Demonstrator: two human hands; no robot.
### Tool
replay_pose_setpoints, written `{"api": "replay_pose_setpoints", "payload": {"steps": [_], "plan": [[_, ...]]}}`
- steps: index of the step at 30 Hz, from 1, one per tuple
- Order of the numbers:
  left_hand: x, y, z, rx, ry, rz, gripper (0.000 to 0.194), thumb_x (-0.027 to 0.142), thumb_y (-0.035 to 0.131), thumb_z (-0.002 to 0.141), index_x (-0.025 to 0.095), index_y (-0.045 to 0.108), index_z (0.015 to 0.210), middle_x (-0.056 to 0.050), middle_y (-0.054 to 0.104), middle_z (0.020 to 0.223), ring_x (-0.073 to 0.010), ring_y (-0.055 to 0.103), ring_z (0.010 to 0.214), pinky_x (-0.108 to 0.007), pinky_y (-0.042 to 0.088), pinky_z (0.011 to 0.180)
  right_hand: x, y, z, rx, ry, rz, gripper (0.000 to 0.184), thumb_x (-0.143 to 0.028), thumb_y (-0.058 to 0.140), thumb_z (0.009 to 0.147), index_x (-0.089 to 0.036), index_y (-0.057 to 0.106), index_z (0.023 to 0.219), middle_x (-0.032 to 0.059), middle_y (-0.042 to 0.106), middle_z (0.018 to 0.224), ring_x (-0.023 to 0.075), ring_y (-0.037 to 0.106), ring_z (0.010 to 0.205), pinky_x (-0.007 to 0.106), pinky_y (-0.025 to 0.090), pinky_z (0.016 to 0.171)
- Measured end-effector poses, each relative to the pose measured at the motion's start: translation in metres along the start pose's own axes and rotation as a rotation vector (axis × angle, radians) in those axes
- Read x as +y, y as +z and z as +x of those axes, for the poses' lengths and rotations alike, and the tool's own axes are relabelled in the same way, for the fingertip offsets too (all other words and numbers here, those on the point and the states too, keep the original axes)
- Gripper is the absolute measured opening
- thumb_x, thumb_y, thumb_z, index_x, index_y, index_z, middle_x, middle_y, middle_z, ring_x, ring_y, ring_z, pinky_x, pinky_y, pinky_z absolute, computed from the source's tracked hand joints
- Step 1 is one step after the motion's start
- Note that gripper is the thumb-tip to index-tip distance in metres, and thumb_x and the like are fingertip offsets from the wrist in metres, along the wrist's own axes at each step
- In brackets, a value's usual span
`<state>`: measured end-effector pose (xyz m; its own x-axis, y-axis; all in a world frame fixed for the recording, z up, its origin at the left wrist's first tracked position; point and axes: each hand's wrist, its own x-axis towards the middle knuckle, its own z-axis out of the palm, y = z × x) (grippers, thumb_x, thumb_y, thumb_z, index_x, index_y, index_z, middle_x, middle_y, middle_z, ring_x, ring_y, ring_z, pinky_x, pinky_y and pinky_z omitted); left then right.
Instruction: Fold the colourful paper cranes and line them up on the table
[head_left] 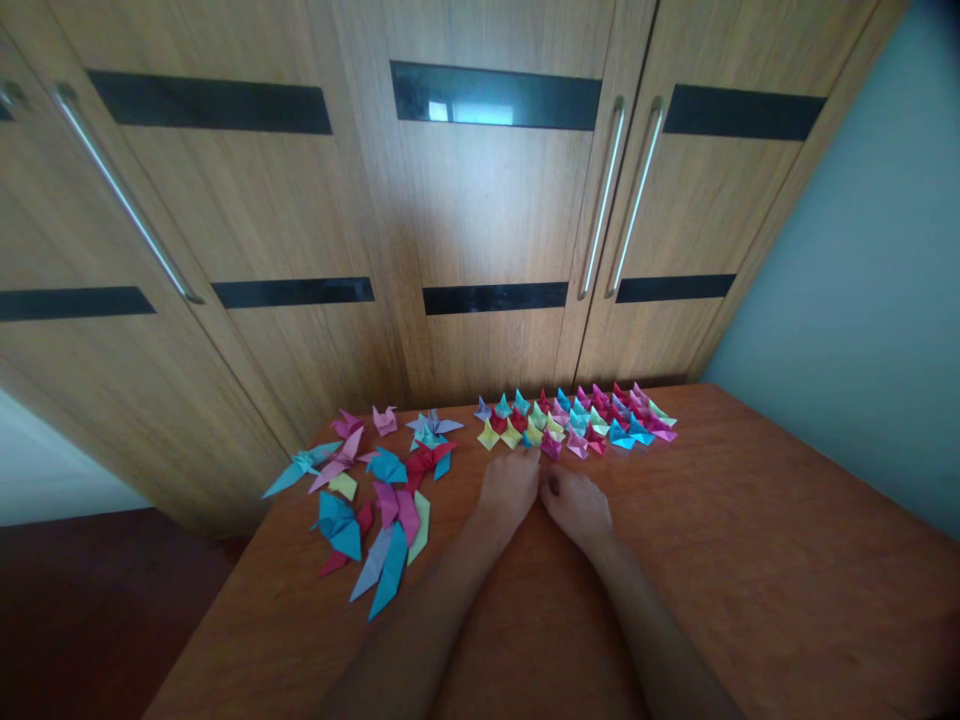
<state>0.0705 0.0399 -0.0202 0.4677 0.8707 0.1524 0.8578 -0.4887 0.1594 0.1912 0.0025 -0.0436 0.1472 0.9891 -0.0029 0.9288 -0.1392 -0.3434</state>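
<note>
My left hand (510, 488) is closed, fingers curled away from me, at the front edge of a block of folded paper cranes. A small blue paper crane (527, 440) shows just past its fingertips; whether they grip it is hidden. Beside it, nearly touching, my right hand (579, 506) is curled with thumb and forefinger together. A magenta paper crane (551, 444) stands just beyond that hand. Whatever either hand may hold is out of sight. Several yellow cranes (511, 434) are lined up left of the hands, and blue ones (620, 434) stand to the right.
Larger paper cranes lie loosely on the table's left side, among them a blue one (339, 524) and a pink one (343, 460). The wooden table (720, 560) meets a wardrobe (480, 200) with metal handles at the back. A pale wall (847, 320) stands right.
</note>
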Motion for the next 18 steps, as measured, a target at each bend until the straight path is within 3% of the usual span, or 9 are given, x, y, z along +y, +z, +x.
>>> {"api": "replay_pose_setpoints", "payload": {"steps": [5, 9, 14, 18], "plan": [[-0.001, -0.007, -0.014, 0.017, 0.003, -0.036, 0.02, 0.023, 0.041, 0.09, 0.021, 0.058, 0.1, -0.007, 0.067, 0.097, -0.02, 0.064, 0.085, -0.028, 0.048, 0.071, 0.003, 0.002, 0.001, 0.017, -0.019, 0.048, 0.026, -0.037, 0.039, 0.087, -0.023, 0.062, 0.085, 0.0056, 0.067, 0.082, 0.0192, 0.061, 0.075, 0.025, 0.033, 0.058], [-0.018, -0.013, -0.04, 0.054, -0.004, -0.085, 0.021, 0.025, 0.044, 0.088, 0.024, 0.059, 0.103, -0.004, 0.068, 0.096, -0.0187, 0.064, 0.086, -0.027, 0.047, 0.074, -0.003, 0.002, -0.003, 0.024, -0.106, 0.142, 0.022, -0.033, 0.043, 0.085, -0.022, 0.062, 0.08, 0.004, 0.067, 0.077, 0.0166, 0.06, 0.07, 0.024, 0.031, 0.056], [-0.065, -0.033, -0.071, 0.189, -0.062, -0.108, 0.022, 0.024, 0.044, 0.088, 0.023, 0.062, 0.1, -0.003, 0.069, 0.098, -0.0185, 0.063, 0.089, -0.027, 0.046, 0.078, -0.025, 0.009, -0.016, -0.06, -0.375, 0.355, 0.017, -0.023, 0.046, 0.082, -0.021, 0.062, 0.079, 0.0004, 0.064, 0.069, 0.0129, 0.057, 0.064, 0.021, 0.034, 0.058], [-0.116, -0.062, -0.071, 0.299, -0.158, -0.01, 0.024, 0.028, 0.044, 0.088, 0.022, 0.063, 0.102, -0.004, 0.068, 0.101, -0.0193, 0.063, 0.09, -0.027, 0.046, 0.078, -0.039, 0.018, -0.026, -0.121, -0.521, 0.378, 0.016, -0.019, 0.048, 0.077, -0.022, 0.063, 0.078, -0.0013, 0.065, 0.07, 0.0116, 0.058, 0.064, 0.02, 0.033, 0.058]]}}
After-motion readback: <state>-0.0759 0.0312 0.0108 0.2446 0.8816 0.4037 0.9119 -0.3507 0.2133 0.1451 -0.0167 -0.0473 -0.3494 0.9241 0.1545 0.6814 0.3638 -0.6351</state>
